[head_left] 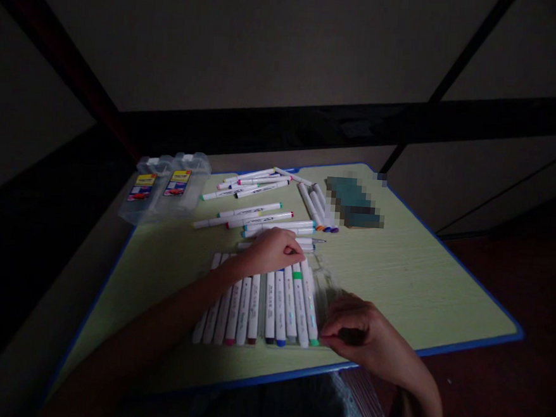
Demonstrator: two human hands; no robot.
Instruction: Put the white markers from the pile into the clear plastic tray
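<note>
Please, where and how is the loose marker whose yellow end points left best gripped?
Probably by the left part of the yellow-ended marker, near its coloured end, pinched across its width from above and the left. It is slim and lies on the table; this part extends past the neighbouring markers, while its right part lies close to them.

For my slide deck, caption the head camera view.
Left hand and right hand at white plastic markers lined up in a clear plastic tray on a blue-edged, pale-green table.
</note>
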